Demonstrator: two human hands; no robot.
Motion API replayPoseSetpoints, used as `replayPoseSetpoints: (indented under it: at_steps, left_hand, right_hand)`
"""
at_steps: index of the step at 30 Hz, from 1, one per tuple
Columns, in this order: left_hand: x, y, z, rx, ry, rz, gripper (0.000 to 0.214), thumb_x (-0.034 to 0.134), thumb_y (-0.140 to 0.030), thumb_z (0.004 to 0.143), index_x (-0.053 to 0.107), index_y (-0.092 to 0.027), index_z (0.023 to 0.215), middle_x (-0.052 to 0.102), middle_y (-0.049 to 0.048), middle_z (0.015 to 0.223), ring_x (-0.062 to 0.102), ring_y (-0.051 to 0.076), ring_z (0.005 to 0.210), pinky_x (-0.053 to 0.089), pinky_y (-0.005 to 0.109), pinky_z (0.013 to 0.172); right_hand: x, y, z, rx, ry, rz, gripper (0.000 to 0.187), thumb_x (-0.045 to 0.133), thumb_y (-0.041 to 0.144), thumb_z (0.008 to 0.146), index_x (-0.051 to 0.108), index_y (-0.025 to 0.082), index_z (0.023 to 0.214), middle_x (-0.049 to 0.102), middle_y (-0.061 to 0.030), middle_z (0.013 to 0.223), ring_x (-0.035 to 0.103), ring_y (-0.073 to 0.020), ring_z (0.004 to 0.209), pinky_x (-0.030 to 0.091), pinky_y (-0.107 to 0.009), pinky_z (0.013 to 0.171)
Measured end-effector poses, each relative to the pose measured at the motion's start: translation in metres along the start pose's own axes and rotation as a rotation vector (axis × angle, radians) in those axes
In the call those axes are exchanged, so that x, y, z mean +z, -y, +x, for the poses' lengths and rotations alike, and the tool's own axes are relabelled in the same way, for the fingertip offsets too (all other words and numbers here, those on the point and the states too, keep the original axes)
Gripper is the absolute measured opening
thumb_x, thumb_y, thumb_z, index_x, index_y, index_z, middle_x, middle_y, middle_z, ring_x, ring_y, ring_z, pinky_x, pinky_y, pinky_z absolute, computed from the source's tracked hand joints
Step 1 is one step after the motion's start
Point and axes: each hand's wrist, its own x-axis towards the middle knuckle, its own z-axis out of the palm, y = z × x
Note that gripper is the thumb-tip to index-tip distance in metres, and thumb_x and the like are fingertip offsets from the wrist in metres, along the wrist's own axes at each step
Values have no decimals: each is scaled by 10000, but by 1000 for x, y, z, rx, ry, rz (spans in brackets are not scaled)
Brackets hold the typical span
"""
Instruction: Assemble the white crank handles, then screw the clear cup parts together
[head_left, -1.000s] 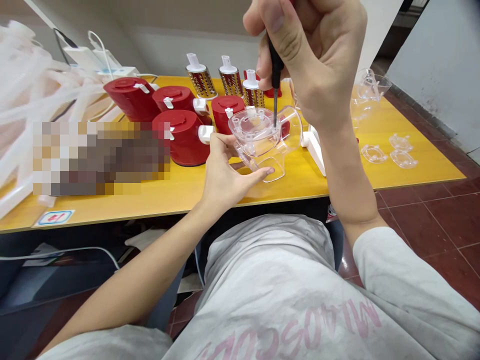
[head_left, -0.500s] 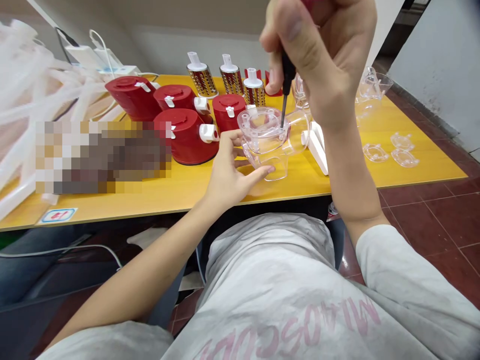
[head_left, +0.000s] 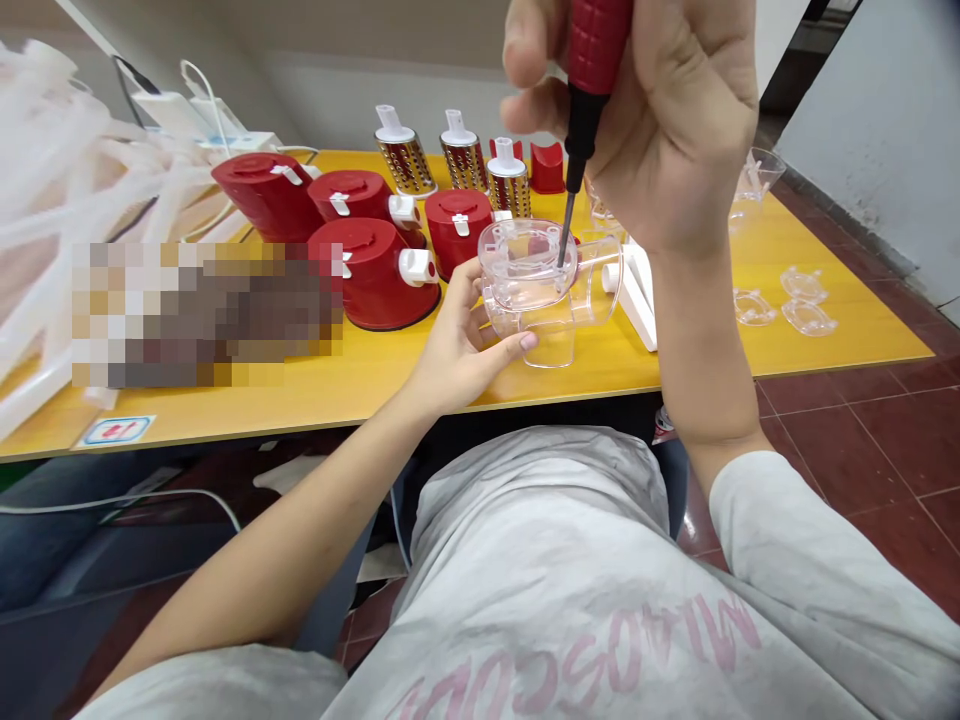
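Observation:
My left hand grips a clear plastic housing from its left side, thumb across the front. The housing has a round opening on the right and a spout below. Above it, my right hand holds a red and black screwdriver, with a few fingers lifted off the handle. The screwdriver slants slightly, its tip inside the housing's upper ring near the right edge. Whether a screw sits under the tip is too small to make out.
Several red bases with white latches stand left of the housing. Metal grater drums are behind. A white crank handle lies to the right, with clear rings farther along. Plastic bags crowd the left.
My right hand has turned and its fingers have loosened, baring the red screwdriver handle. The housing has shifted slightly toward me, still in my left hand.

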Motion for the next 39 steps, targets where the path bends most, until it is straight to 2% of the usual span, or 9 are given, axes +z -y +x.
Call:
replayPoseSetpoints:
  at_steps: [6,11,14,17,21,25,29,35,39]
  left_hand:
    - [-4,7,-1,16,29,-54,950,992,-652,858,498,-320,1598,608,150,1666,707,381,1481,649,557,1216]
    - [-2,6,1,53,-12,-62,880,1029,-641,817,557,-278,1465,674,134,1542,726,368,1442,650,529,1215]
    - [1,3,1,64,-100,-25,860,1070,-652,744,563,-265,1321,692,113,1456,765,350,1354,705,477,1117]
    - [5,2,0,49,-148,-2,866,1086,-665,700,519,-269,1222,686,92,1408,812,313,1216,751,409,949]
    - [6,1,-3,22,-197,44,905,1106,-657,649,484,-272,1182,663,64,1335,826,255,1057,750,337,790]
    - [7,-2,-5,5,-241,104,892,1115,-618,636,496,-266,1174,655,43,1267,805,227,1030,743,304,760]
    - [9,-6,-6,-12,-252,131,867,1111,-589,653,494,-263,1169,660,45,1269,804,224,1024,749,323,778]
    - [13,-10,-8,-58,-274,155,856,1109,-559,671,487,-272,1185,671,55,1294,807,233,1024,747,350,789]
    - [13,-8,-9,-48,-265,143,863,1103,-553,684,477,-287,1215,650,56,1330,803,235,1063,739,342,792]
  right_hand:
    - [10,-3,3,-145,37,-6,341,398,508,1064,712,386,1116,731,80,1073,693,-97,692,628,-247,621]
    - [25,-5,5,-187,20,45,432,301,519,1145,663,318,1024,656,34,1027,532,-81,639,551,-216,561]
    - [24,2,3,-154,44,73,414,295,502,1168,609,307,983,637,38,995,466,-80,632,499,-200,547]
    - [22,-7,12,-119,140,69,259,416,400,1174,599,321,1010,635,54,1006,521,-71,657,533,-182,584]
    - [25,-33,27,-380,66,399,444,246,558,1221,484,273,977,618,40,880,362,-67,505,362,-175,376]
    - [16,-23,18,-28,250,311,435,300,664,1202,510,287,1149,651,-3,1080,674,-104,788,644,-202,628]
    - [8,2,6,137,256,235,457,402,734,1160,539,301,1209,667,-26,1118,758,-164,965,699,-261,713]
    - [23,16,0,126,147,147,420,492,724,1119,555,310,1145,670,-30,1080,744,-200,936,665,-289,674]
    - [39,17,-8,-49,-56,269,306,452,574,1152,445,305,1006,557,8,969,539,-149,700,557,-273,618]
